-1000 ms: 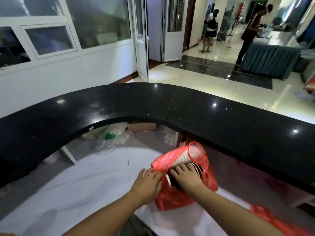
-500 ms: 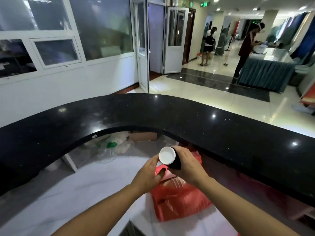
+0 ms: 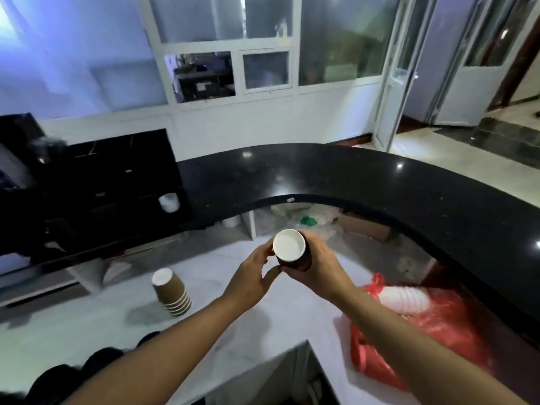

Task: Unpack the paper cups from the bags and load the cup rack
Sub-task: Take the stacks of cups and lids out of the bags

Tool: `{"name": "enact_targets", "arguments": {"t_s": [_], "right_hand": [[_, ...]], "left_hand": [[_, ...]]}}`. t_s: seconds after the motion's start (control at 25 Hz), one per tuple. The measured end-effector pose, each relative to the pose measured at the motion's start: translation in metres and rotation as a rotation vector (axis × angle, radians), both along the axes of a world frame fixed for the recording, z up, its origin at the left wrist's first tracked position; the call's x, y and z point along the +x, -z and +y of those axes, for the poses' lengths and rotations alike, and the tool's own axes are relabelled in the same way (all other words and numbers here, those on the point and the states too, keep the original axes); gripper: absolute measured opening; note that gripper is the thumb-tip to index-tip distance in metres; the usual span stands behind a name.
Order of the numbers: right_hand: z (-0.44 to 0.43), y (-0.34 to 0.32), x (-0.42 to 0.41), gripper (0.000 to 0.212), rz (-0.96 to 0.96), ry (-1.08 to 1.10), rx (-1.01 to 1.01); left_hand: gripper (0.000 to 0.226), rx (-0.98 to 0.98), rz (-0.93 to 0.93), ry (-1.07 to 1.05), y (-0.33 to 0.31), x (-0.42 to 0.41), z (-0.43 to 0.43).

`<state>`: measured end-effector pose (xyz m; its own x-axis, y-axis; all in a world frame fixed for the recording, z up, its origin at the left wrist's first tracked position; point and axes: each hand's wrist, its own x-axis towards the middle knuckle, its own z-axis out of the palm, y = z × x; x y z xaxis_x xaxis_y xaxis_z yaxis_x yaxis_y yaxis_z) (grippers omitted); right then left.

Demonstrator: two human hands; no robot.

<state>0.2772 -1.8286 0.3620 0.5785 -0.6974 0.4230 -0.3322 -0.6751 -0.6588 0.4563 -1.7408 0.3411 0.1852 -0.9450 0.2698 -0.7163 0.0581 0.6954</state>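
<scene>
Out of the red bag (image 3: 455,325) now, the cup stack (image 3: 289,249) is heading toward the rack (image 3: 117,182), with the left hand (image 3: 248,277) and right hand (image 3: 321,267) both gripping it.

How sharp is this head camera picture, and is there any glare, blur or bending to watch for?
Head view: motion blur smears the right hand at its fingertips, behind the held cups, and the dark cup rack at left; small light glints dot the glossy black counter; the wide lens tilts the window frames; the brown cup stack on the white surface looks fairly crisp.
</scene>
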Motion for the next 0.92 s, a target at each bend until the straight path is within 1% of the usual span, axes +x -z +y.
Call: {"name": "enact_targets", "arguments": {"t_s": [0.24,0.4,0.48,0.68,0.8,0.92], "right_hand": [[0.057,-0.021,0.153,0.082,-0.063,-0.22,0.18],[0.102,-0.029,0.257,0.085,-0.07,-0.342,0.222],[0.12,-0.025,0.297,0.087,-0.056,-0.37,0.273],[0.164,0.019,0.385,0.077,0.014,-0.326,0.358],[0.179,0.065,0.412,0.072,0.107,-0.26,0.425],[0.184,0.112,0.426,0.072,0.204,-0.217,0.495]], "left_hand": [[0.055,-0.037,-0.07,-0.245,-0.01,0.13,0.095],[0.056,-0.057,-0.093,-0.318,-0.018,0.224,0.155],[0.057,-0.043,-0.091,-0.35,-0.014,0.264,0.179],[0.053,0.089,-0.022,-0.372,0.024,0.343,0.227],[0.047,0.22,0.046,-0.334,0.064,0.374,0.238],[0.052,0.356,0.121,-0.276,0.099,0.387,0.243]]}}
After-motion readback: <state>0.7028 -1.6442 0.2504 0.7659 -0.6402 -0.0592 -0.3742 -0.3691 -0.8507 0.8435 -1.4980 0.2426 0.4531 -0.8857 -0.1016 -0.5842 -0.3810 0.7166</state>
